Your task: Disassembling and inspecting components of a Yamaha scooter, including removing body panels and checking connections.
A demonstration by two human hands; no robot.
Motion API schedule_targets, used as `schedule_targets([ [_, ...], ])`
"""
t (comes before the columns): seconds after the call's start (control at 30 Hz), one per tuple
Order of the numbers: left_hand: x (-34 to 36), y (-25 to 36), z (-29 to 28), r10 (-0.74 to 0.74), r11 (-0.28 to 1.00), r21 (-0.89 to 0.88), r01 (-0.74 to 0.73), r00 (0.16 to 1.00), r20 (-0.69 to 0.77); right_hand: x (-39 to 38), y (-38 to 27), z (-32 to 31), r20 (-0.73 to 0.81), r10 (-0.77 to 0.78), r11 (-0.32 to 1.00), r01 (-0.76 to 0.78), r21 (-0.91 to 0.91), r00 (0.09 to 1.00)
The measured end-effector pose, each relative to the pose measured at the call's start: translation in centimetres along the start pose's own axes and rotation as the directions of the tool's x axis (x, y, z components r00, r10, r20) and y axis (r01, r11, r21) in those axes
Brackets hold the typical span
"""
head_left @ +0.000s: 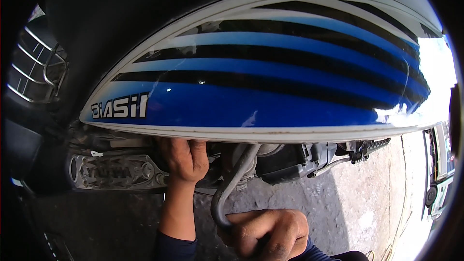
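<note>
Two bare hands work along the lower edge of a blue, black-striped motorcycle side panel (261, 70) in the head view. A curved grey bar (233, 179), possibly a hose, comes out below that edge, runs down with a bow to the left and ends in the grip of the right hand (273, 234), whose fingers are curled tightly around it. Its long axis thus stands roughly upright, crossing the panel's sideways length. The right hand is the nearer, closed on the bar's lower end; the left hand (187, 162) is up and to the left, apart from the bar, reaching behind the panel's lower edge. Its fingertips are hidden, so I cannot tell whether they pinch anything. An embossed metal plate (116, 171) lies left of that hand, and a dark engine cover (285, 164) lies right of the bar.
</note>
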State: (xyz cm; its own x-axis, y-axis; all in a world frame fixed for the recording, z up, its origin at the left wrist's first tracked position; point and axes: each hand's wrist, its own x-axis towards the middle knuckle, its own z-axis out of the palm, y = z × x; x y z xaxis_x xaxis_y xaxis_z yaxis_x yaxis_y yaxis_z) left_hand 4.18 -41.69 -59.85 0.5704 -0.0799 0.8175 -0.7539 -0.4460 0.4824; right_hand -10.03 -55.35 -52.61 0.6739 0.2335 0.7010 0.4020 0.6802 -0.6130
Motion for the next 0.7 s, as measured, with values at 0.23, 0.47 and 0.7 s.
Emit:
schedule_targets([
  [0.23,-0.2,0.1,0.3,0.02,0.995,-0.101,-0.018,1.0,0.011,1.1,-0.3,-0.4,0.164,-0.073,0.997,0.072,0.009,0.984],
  [0.47,-0.7,-0.6,0.1,0.083,0.996,-0.023,-0.085,0.995,-0.051,1.2,-0.3,-0.4,0.144,0.059,0.997,-0.065,0.042,0.988],
  [0.7,0.0,-0.4,-0.2,0.094,0.994,-0.047,-0.095,0.995,-0.017,1.8,-0.8,-0.2,0.147,0.041,0.999,-0.045,0.022,0.988],
])
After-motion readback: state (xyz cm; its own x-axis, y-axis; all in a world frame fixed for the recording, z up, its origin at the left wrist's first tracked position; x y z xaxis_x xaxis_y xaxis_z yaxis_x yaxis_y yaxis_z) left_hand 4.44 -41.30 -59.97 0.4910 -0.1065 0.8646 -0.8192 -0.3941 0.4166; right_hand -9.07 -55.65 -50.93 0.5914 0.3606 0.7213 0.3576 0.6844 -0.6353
